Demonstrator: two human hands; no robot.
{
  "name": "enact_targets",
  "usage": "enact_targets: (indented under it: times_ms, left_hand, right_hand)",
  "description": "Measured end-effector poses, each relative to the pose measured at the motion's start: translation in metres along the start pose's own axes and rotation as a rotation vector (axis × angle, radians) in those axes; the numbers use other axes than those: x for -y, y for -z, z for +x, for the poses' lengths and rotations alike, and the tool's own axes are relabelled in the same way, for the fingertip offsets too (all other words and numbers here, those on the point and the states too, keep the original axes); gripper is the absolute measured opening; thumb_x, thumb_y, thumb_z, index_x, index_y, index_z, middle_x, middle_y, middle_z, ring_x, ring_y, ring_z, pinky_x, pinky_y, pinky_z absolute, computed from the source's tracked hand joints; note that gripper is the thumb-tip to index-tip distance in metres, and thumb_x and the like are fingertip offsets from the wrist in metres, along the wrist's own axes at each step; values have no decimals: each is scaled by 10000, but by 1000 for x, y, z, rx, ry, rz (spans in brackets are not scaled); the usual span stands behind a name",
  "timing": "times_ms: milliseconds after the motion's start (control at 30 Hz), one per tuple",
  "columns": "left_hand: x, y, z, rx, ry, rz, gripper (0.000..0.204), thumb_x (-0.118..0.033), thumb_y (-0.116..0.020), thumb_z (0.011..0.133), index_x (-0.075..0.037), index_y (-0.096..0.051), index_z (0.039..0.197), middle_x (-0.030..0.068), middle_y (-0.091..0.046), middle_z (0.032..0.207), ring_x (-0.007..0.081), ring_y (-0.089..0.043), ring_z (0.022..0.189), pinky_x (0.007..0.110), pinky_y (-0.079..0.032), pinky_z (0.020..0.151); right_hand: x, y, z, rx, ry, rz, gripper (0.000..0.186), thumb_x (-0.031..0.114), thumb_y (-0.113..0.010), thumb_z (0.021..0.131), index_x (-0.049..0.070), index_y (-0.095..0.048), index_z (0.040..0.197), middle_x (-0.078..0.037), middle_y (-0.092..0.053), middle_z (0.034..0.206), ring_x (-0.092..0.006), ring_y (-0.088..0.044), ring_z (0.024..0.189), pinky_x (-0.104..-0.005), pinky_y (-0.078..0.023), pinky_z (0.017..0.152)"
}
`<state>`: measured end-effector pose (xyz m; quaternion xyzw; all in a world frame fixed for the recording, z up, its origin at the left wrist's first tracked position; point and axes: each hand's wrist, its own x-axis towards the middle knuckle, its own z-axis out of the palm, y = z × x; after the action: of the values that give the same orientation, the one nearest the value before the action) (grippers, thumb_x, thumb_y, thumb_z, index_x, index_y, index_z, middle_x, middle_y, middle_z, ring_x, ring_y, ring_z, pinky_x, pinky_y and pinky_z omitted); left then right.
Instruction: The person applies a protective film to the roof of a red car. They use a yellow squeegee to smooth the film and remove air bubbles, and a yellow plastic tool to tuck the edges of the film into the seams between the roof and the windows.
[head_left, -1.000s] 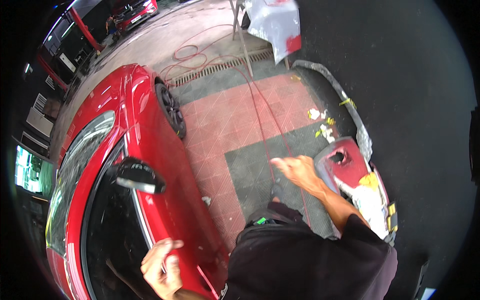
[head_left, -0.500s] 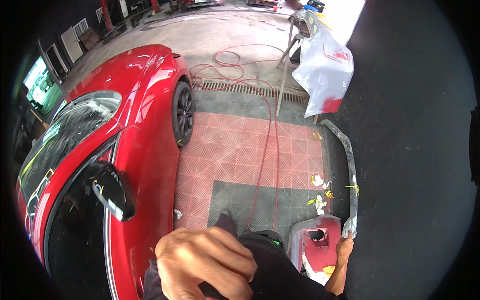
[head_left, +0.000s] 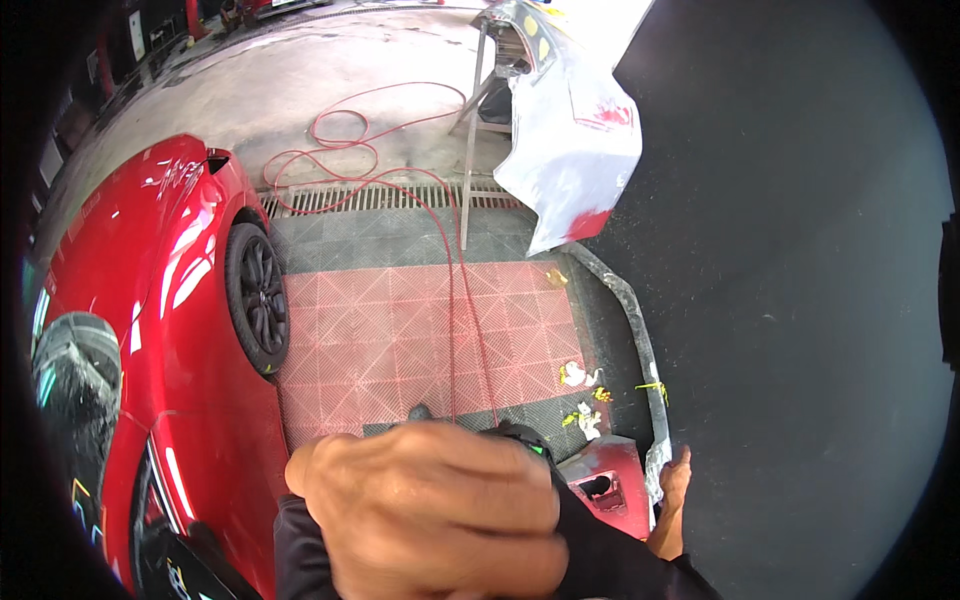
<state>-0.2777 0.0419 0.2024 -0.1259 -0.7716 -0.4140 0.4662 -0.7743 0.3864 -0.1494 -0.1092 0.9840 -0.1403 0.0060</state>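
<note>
My left hand (head_left: pixel 440 510), large and slightly blurred, is raised in front of my body at the lower middle, its back toward me. Its fingers are curled closed, and anything inside them is hidden. Low at the right, my right hand (head_left: pixel 676 482) is beside the lower end of a long, curved, grey scuffed strip (head_left: pixel 632 305) along the dark wall. The separate fingers of that hand are hard to make out, so whether it grips the strip or only touches beside it is unclear. Beside my right arm lies a red and grey body panel (head_left: pixel 620 465) with a dark cutout, partly hidden.
A red car (head_left: pixel 190 330) stands at the left. A grey-white bumper cover with red patches (head_left: pixel 575 140) hangs on a metal stand (head_left: pixel 470 150). A red hose (head_left: pixel 450 260) loops across the floor tiles (head_left: pixel 370 330). Crumpled paper and yellow tape scraps (head_left: pixel 588 415) lie near the dark wall (head_left: pixel 780 300).
The view has shifted, so the car, bumper and strip sit further left. My left hand looks larger and has moved slightly right. My right hand now shows to the right of the strip's end.
</note>
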Motion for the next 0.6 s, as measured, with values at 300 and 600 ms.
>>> enact_targets:
  times_ms: [300, 600]
  left_hand:
    - [176, 88, -61, -174, 473, 368, 238, -190, -558, 976, -7, -709, 965, 117, -714, 814, 265, -685, 683, 390, -567, 700]
    - [295, 109, -164, -285, 1573, 782, 560, -490, -397, 1080, -11, -686, 1097, 280, -709, 921, 536, -652, 909, 582, -516, 782]
  right_hand:
    - [291, -19, 116, -85, 454, 372, 366, 185, -580, 1020, -16, -586, 1326, -271, -711, 1081, -451, -691, 1014, -502, -532, 879]
    - [759, -17, 317, -303, 941, 703, 337, 245, -667, 992, -34, -700, 1177, -233, -729, 1107, -355, -724, 961, -420, -551, 881]
